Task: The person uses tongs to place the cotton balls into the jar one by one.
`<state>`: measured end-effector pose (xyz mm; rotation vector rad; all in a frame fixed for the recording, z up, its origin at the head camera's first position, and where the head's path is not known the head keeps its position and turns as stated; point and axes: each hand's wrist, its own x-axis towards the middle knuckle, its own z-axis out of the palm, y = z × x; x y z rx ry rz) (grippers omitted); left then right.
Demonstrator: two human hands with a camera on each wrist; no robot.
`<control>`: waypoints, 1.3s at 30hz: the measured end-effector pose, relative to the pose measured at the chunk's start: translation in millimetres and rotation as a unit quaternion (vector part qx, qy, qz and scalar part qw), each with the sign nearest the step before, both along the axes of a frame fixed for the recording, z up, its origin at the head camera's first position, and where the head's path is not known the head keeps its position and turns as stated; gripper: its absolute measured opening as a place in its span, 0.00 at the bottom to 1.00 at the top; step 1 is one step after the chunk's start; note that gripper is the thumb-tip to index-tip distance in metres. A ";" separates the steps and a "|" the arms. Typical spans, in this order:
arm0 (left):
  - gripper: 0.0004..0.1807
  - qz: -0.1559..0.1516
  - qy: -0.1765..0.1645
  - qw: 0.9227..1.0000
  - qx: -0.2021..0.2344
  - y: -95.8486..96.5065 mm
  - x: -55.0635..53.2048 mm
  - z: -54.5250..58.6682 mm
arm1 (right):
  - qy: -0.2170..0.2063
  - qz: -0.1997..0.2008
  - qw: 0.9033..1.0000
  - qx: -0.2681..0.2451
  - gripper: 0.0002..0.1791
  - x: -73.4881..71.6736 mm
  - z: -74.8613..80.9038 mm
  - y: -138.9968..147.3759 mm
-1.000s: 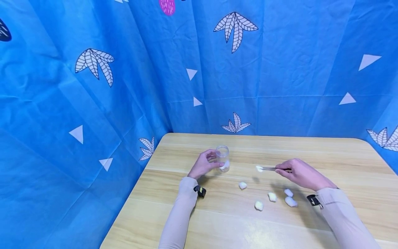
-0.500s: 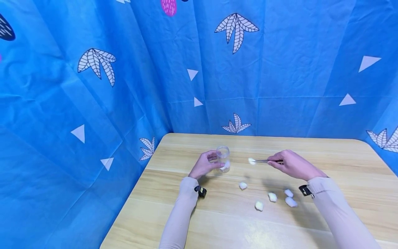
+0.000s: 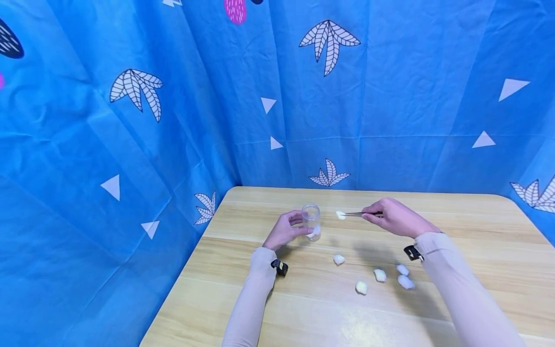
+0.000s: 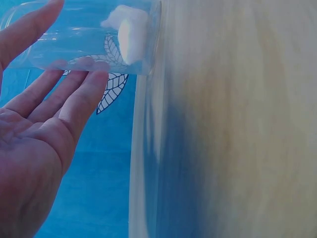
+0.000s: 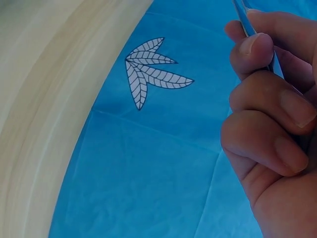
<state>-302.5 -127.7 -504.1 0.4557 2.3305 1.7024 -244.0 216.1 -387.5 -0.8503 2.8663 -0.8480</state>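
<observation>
My left hand (image 3: 286,230) holds a clear, open-topped jar (image 3: 310,217) upright on the table, thumb on one side and fingers on the other. White cotton balls (image 4: 132,34) lie at the jar's bottom, as the left wrist view shows. In my right hand (image 3: 396,218) I grip metal tweezers (image 3: 353,214), fingers curled round them. Their tips pinch a cotton ball (image 3: 340,215) above the table, just right of the jar. The right wrist view shows only the upper part of the tweezers (image 5: 243,19); the tips are out of that frame.
Several loose cotton balls lie on the wooden table (image 3: 321,308) nearer me: one cotton ball (image 3: 338,260) is close to the jar, and another cotton ball (image 3: 405,282) sits under my right forearm's side. A blue patterned curtain (image 3: 403,96) hangs behind and left of the table.
My right hand has moved left and away from me, bringing the tweezers and cotton ball closer to the jar. My left hand and the jar have stayed in place.
</observation>
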 end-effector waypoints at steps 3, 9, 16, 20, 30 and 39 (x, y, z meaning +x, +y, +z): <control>0.32 -0.001 0.000 1.000 0.002 0.6 1.4 1.5 | -0.002 0.002 1.000 -0.003 0.11 -4.3 3.4 -3.6; 0.32 0.001 -0.001 1.000 -0.002 1.3 2.3 1.4 | 0.009 0.010 1.000 -0.013 0.10 -12.5 12.6 -13.1; 0.31 0.003 -0.005 1.000 -0.003 0.3 1.9 -1.1 | 0.008 0.026 1.000 0.002 0.13 -21.9 19.8 -24.4; 0.31 0.003 0.002 1.000 0.000 0.9 3.4 1.5 | 0.016 0.030 0.999 0.006 0.14 -26.6 21.6 -30.7; 0.31 -0.001 0.000 1.000 0.005 0.2 2.8 0.2 | 0.032 0.040 0.999 0.006 0.12 -33.7 19.7 -50.3; 0.32 0.001 0.001 1.000 -0.005 0.6 1.4 0.4 | 0.035 0.047 0.998 0.006 0.13 -38.0 12.8 -58.4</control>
